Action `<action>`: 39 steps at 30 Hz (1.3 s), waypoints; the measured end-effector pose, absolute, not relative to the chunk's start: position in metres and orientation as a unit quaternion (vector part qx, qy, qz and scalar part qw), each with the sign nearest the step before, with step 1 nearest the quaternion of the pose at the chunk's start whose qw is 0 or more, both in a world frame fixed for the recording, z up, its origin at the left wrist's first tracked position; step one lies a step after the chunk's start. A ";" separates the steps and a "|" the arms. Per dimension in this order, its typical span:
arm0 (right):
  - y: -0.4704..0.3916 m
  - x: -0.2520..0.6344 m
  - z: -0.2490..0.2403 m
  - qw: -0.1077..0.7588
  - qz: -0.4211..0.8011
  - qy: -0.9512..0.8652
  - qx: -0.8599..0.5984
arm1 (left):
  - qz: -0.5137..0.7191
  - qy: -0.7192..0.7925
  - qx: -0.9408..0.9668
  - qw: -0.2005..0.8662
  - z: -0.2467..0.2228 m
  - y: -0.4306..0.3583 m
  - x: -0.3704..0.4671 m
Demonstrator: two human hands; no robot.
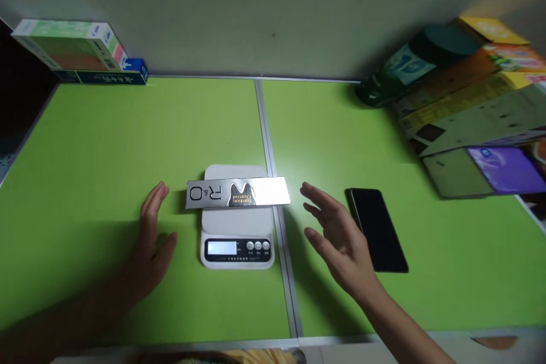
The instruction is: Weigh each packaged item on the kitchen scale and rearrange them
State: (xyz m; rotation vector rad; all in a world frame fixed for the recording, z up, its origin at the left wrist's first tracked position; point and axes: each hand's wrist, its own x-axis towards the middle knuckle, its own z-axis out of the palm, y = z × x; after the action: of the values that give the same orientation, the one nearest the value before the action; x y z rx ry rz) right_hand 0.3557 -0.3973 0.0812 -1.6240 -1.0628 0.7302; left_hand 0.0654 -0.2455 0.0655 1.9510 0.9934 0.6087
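Note:
A silver box (264, 191) with R&O lettering lies crosswise on the platform of a white digital scale (236, 222), its ends reaching past both sides. The scale's display is lit, but no digits can be made out. To the left of the box and touching nothing, my left hand (152, 242) is open with its thumb apart from the fingers. My right hand (339, 239) is open too, right of the box and scale, holding nothing. Just beyond it a black phone (379, 230) lies on the green table (170, 125).
Stacked boxes (74, 48) stand at the back left against the wall. At the back right a dark green bottle (409, 65) leans beside several cartons (473, 116), with a purple pack (507, 169) in front. A metal seam (289, 278) divides the tabletop.

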 end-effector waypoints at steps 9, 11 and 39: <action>-0.375 0.365 0.101 0.456 0.254 -0.490 -0.698 | 0.228 0.397 0.784 0.420 0.071 -0.231 0.073; -0.372 0.366 0.103 0.436 0.237 -0.505 -0.706 | 0.217 0.395 0.786 0.423 0.074 -0.228 0.075; -0.403 0.566 0.077 0.302 -0.062 -0.195 -0.931 | 0.142 0.352 0.879 0.289 0.094 -0.189 0.140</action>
State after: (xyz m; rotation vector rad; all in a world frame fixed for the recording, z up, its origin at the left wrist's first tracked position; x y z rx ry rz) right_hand 0.5660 -0.4033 0.0773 -2.4688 -0.5179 -0.1633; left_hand 0.1400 -0.1887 0.0941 2.3459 0.9395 0.3799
